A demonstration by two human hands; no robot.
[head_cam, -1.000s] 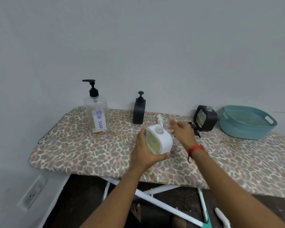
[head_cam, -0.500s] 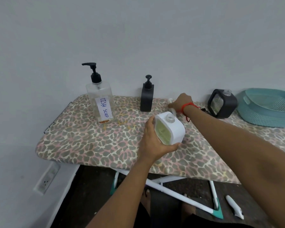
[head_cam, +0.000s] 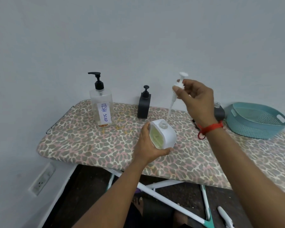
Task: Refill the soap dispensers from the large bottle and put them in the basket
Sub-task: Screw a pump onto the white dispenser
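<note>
The large bottle (head_cam: 102, 111) stands upright on the left part of the ironing board (head_cam: 82, 145). It is clear, has a black pump and a label DISH SOAP, and is at ten o'clock from the white dispenser (head_cam: 167, 134). A black dispenser (head_cam: 144, 107) stands at eleven o'clock, near the wall. The left hand (head_cam: 146, 147) grips the white dispenser from its left side, with the fingers curled round it. The dispenser is tilted, its neck is open, and yellowish soap shows in its window. At one o'clock above it, the right hand (head_cam: 196, 102) pinches the white pump (head_cam: 178, 86) by its collar. The tube hangs down, with its tip close to the neck but outside it. Behind this hand a second black dispenser (head_cam: 220, 112) is partly hidden. The teal basket (head_cam: 257, 122) sits at three o'clock.
</note>
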